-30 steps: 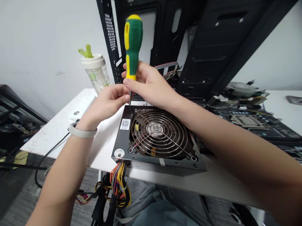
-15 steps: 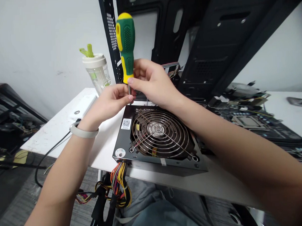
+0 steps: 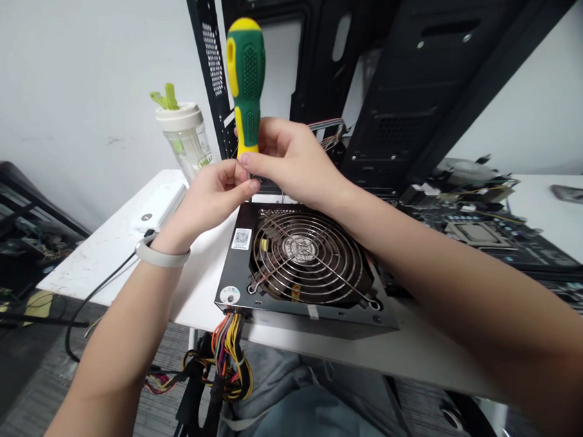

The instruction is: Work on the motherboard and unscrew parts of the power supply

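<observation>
A green and yellow screwdriver (image 3: 249,78) stands nearly upright over the far left corner of a black power supply (image 3: 233,272). My right hand (image 3: 293,160) grips the lower end of its handle between thumb and fingers. Pinched around the shaft just below is my left hand (image 3: 222,190), thumb toward the fingertips. The tip of the screwdriver, and any screw under it, is hidden by the fingers. The power supply lies flat with its round wire fan grille (image 3: 318,275) facing up. A bundle of coloured cables (image 3: 229,350) hangs from its near left side.
Behind my hands rises an open black computer case (image 3: 393,111). A clear cup (image 3: 184,136) with a white lid and a white box (image 3: 160,208) stand to the left on the white table (image 3: 104,243). A motherboard (image 3: 510,247) lies at right, with a phone (image 3: 578,194) beyond it.
The screwdriver handle has tipped slightly to the right at its top, and my right fingers have shifted around its lower end. My left hand keeps nearly the same place.
</observation>
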`<state>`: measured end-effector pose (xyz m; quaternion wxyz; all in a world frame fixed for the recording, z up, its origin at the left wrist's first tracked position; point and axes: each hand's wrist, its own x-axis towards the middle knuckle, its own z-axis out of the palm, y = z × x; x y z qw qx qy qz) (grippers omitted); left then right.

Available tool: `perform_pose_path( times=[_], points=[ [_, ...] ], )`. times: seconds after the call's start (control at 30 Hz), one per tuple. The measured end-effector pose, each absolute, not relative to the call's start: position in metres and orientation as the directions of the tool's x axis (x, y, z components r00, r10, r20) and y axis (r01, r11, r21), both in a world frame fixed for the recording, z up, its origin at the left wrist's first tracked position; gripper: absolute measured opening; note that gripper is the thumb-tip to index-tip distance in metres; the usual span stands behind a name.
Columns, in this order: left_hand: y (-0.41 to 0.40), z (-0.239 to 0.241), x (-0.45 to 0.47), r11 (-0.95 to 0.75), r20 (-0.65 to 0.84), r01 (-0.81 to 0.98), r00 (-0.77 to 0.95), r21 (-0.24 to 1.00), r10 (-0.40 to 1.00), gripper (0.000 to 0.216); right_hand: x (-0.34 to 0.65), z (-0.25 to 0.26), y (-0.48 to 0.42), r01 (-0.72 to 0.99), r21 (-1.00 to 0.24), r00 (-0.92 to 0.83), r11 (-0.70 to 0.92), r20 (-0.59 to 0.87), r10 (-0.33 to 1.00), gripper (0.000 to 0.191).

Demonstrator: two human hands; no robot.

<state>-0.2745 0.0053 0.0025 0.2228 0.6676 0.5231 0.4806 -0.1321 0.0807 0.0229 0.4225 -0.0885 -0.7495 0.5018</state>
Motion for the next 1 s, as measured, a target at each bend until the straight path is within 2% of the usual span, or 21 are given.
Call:
perform_pose_path(
  times=[0.17,0.27,0.37,0.57,0.77,1.0],
  points=[
    [0.0011,0.0067,-0.2769,-0.385,0.429,0.504,0.032,0.773,0.903,0.029,-0.1339,0.0227,0.0821,-0.323,-0.823,-0.630,0.467,0.555,0.543,0.016],
    [0.0027,0.0044,-0.2768,-0.361,0.423,0.505,-0.009,0.784,0.906,0.028,-0.1335,0.0223,0.0804,-0.290,-0.821,-0.619,0.491,0.553,0.559,0.010],
    [0.0047,0.0020,-0.2756,-0.342,0.408,0.467,-0.045,0.816,0.912,0.025,-0.1334,0.0211,0.0809,-0.251,-0.814,-0.605,0.523,0.554,0.572,0.012],
    [0.0032,0.0071,-0.2733,-0.317,0.363,0.420,-0.031,0.850,0.931,0.003,-0.1338,0.0214,0.0816,-0.314,-0.825,-0.603,0.470,0.556,0.572,0.015],
    [0.0033,0.0057,-0.2743,-0.092,0.158,0.540,-0.076,0.837,0.985,0.016,-0.1330,0.0242,0.0779,-0.277,-0.859,-0.565,0.430,0.508,0.650,0.017],
    [0.0045,0.0028,-0.2757,-0.010,0.076,0.598,-0.084,0.801,0.994,0.019,-0.1345,0.0201,0.0846,-0.299,-0.824,-0.560,0.480,0.559,0.611,0.020]
  ],
)
